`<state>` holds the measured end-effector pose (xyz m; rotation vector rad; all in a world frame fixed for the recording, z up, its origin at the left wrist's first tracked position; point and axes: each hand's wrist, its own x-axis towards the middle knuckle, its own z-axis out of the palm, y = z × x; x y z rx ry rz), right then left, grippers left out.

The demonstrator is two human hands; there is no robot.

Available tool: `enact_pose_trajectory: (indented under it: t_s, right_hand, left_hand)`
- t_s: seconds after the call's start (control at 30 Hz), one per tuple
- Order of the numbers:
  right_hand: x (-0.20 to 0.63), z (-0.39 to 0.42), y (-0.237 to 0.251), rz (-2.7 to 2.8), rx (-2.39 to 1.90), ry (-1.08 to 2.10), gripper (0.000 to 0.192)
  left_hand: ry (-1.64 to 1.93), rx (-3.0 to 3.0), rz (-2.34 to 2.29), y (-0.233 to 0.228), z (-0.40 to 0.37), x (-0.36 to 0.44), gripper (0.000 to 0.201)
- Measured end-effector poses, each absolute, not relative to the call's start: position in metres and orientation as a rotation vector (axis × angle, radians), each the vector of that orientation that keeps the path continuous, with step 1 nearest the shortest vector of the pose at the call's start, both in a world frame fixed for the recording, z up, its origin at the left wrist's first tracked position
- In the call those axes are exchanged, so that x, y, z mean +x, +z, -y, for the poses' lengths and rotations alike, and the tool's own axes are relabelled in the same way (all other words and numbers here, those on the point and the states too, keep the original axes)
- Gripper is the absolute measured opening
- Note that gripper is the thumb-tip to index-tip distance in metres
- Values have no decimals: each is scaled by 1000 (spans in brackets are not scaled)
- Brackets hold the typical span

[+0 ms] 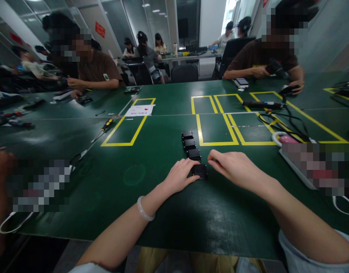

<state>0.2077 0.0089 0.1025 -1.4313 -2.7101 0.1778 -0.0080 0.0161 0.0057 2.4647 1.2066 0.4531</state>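
Low in the middle of the frame, my left hand [181, 176] rests fingertips against the nearest black block [200, 171]; my right hand [234, 167] hovers beside it, loosely curled, gripping nothing; three more blocks [189, 144] already line up beyond, so I judge the row mostly laid.

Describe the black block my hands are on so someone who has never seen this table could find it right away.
Start at the green table and find the short row of four small black blocks just left of the yellow taped rectangles. The one meant is the nearest black block, at the row's near end. It alone lies between the left hand and right hand; the other three lie untouched.
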Motion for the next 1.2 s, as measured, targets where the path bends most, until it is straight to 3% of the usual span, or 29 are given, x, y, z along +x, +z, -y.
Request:
enact_pose_trajectory:
  t_s: [0.17,0.33,0.57,0.77,1.0,1.2]
  right_hand:
    - [209,-7,102,2666,-1358,229,15]
    - [208,-8,100,2712,-1414,182,24]
    - [209,-7,99,2673,-1317,246,14]
    - [207,-7,101,2715,-1375,211,22]
    - [210,-6,100,2668,-1296,285,13]
    - [207,-7,99,2701,-1374,233,21]
  left_hand:
    - [444,2473,-1227,5,-16,-9,38]
    - [454,2486,-1242,3,-18,-12,37]
    - [465,2474,-1235,3,-18,-12,38]
    - [461,2474,-1236,4,-17,-13,38]
    - [460,2470,-1242,3,-17,-12,38]
    - [465,2485,-1244,2,-17,-12,38]
